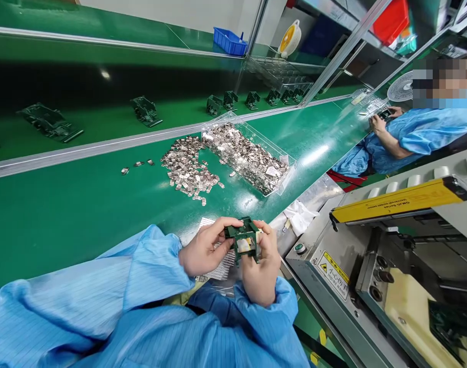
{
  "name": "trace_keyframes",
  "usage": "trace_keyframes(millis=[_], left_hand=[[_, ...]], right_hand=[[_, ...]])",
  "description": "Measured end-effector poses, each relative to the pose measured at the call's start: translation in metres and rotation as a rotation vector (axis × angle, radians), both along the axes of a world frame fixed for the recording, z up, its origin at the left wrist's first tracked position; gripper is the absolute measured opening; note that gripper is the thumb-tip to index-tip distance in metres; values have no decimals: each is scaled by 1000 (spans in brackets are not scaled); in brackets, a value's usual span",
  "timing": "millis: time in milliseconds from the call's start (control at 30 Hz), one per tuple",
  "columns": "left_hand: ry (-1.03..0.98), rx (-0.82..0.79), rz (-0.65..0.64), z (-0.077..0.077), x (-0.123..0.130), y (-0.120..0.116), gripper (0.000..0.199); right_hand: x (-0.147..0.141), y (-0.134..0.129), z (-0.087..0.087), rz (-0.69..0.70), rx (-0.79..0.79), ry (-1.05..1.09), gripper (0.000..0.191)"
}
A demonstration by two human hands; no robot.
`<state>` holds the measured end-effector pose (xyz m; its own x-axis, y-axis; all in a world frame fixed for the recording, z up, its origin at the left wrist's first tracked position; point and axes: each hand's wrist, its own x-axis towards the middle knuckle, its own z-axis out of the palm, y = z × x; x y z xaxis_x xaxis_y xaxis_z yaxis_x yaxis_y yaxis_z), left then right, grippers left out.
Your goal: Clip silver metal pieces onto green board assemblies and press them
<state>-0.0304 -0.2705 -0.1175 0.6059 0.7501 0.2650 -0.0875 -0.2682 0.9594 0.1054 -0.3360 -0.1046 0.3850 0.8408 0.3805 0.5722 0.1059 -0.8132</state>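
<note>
A dark green plastic housing (241, 230) is held up between my two hands, close to the table's front edge. My left hand (206, 249) pinches its left side between thumb and fingers. On the opposite side, my right hand (262, 268) grips it with the thumb low and the fingers behind. A pale piece shows inside the housing's opening; its kind I cannot make out. Beyond my hands, small metal pieces (189, 166) lie heaped on the green table (83, 209). More of them fill a clear plastic tray (286, 179). Below my hands lies a printed sheet (226, 266).
Several similar green housings (145, 111) stand along the strip behind the table. To the right is a machine with a yellow bar (400, 202) and a white cloth (300, 217) beside it. A co-worker in blue (425, 135) sits farther along, holding a dark part.
</note>
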Motion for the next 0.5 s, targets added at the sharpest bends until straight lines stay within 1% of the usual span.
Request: trace_keyframes(millis=[67, 133, 167, 200, 233, 300, 333, 367, 433, 467, 500], left_hand=[[1, -10, -29, 2, -1, 0, 30], [39, -53, -60, 5, -2, 0, 30], [63, -82, -65, 8, -3, 0, 31], [95, -108, -66, 12, -4, -2, 32], [137, -122, -66, 19, -4, -4, 33], [249, -92, -106, 36, -3, -10, 35], [305, -46, -157, 47, 0, -12, 34], [352, 8, -236, 58, 4, -13, 34], [394, 80, -464, 80, 22, -10, 41], [394, 98, -588, 90, 38, -6, 48], [382, 123, -685, 98, 57, -4, 56]], right_hand=[[2, -2, -3, 24, -68, 192, 11], [10, -7, -4, 90, -122, 370, 20], [15, -12, -2, 128, -135, 420, 24], [22, -17, 1, 168, -138, 430, 31], [28, -24, 6, 206, -140, 408, 41], [40, -42, 18, 276, -139, 310, 66], [46, -53, 25, 302, -129, 261, 73], [52, -65, 31, 321, -121, 228, 76], [65, -93, 41, 307, -88, 210, 72], [75, -111, 44, 258, -66, 211, 69], [86, -130, 46, 158, -38, 207, 69]])
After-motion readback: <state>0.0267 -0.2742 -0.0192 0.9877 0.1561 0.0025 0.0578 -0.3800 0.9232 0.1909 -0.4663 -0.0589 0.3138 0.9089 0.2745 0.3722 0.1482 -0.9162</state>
